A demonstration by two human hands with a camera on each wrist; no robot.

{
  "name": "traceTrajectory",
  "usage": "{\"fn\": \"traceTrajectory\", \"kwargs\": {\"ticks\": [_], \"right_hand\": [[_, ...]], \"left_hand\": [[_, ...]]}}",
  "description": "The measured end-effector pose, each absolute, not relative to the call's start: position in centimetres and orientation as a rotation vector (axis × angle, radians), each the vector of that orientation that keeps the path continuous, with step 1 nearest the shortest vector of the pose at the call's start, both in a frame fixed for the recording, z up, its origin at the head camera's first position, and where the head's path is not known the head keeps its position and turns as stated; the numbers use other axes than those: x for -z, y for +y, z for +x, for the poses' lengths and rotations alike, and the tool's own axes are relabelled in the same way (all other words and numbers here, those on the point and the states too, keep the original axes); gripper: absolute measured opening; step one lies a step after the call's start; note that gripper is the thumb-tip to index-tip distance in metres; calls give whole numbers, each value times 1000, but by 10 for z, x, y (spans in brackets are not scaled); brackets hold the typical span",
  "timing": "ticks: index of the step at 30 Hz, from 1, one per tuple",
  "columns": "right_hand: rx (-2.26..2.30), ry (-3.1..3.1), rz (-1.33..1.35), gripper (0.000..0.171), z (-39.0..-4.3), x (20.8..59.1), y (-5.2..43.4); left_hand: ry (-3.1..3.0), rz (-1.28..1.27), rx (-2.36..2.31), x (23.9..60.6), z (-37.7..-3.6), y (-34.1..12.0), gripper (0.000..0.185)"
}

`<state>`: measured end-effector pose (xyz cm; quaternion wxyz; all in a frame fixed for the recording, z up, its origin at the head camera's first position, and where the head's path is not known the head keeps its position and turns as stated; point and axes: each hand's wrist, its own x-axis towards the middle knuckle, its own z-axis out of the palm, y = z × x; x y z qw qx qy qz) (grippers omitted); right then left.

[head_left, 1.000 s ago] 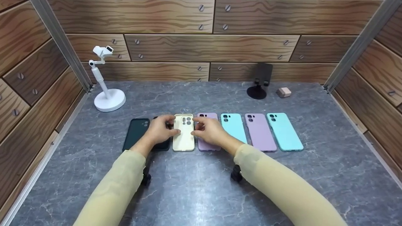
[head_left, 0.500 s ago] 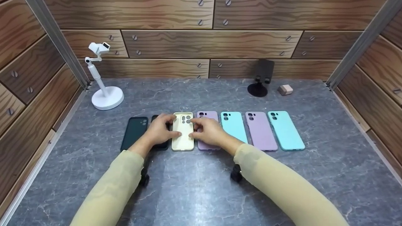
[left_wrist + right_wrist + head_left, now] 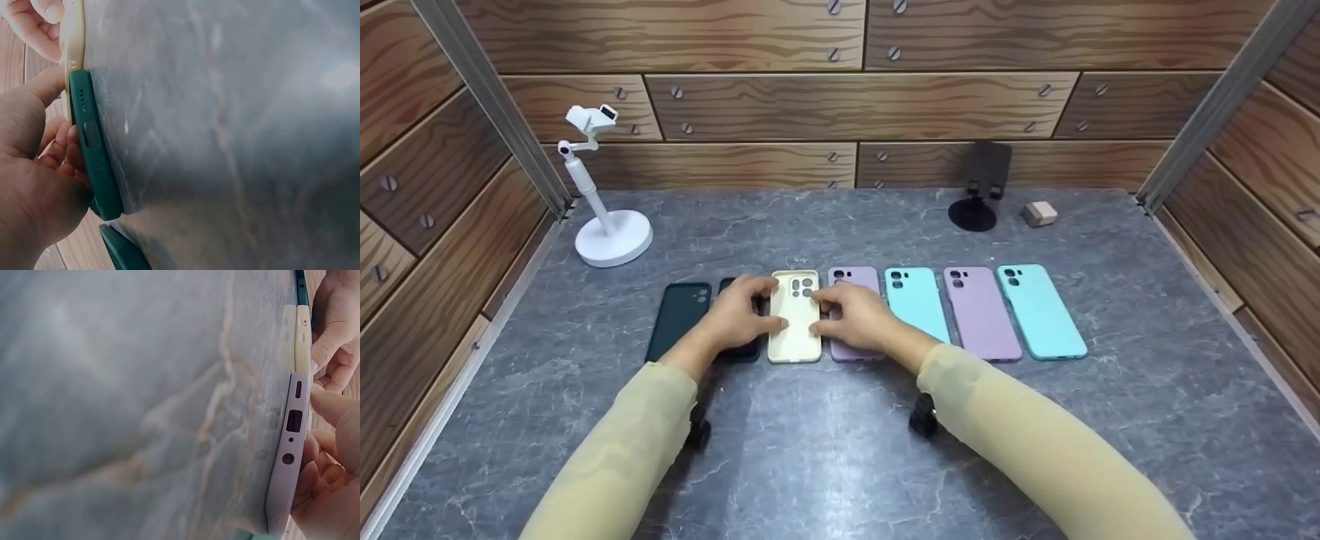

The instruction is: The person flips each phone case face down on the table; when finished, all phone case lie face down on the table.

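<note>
A cream phone case (image 3: 795, 339) lies inside up on the table, its camera cutouts at the far end. My left hand (image 3: 733, 315) holds its left edge with thumb and forefinger, reaching over a dark green phone case (image 3: 97, 163). From the other side, my right hand (image 3: 859, 315) has its thumb and forefinger on the right edge. Below the right hand lies a purple phone case (image 3: 286, 484), partly hidden in the head view. The left wrist view shows the left thumb right at the cream case's end.
Another dark green case (image 3: 679, 319) ends the row at left. To the right lie a turquoise case (image 3: 915, 300), a second purple case (image 3: 982, 315) and a second turquoise case (image 3: 1042, 311). Behind stand a white stand (image 3: 613, 238), a black phone stand (image 3: 988, 171) and a small block (image 3: 1039, 214).
My right hand's fingertips have slid slightly toward me along the cream case's edge. The left thumb has shifted slightly nearer too. The case keeps its place in the row.
</note>
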<state>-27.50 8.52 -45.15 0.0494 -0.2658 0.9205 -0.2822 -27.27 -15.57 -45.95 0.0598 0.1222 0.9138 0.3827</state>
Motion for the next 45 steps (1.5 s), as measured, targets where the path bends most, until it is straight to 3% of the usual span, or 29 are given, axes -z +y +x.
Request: {"fn": "traceTrajectory", "kwargs": {"ticks": [35, 45], "right_hand": [[792, 2825, -762, 52, -273, 449, 83], [739, 2857, -801, 44, -270, 448, 81]], "left_hand": [[2752, 363, -1204, 438, -271, -160, 62], [2722, 379, -1302, 431, -267, -154, 65]]}}
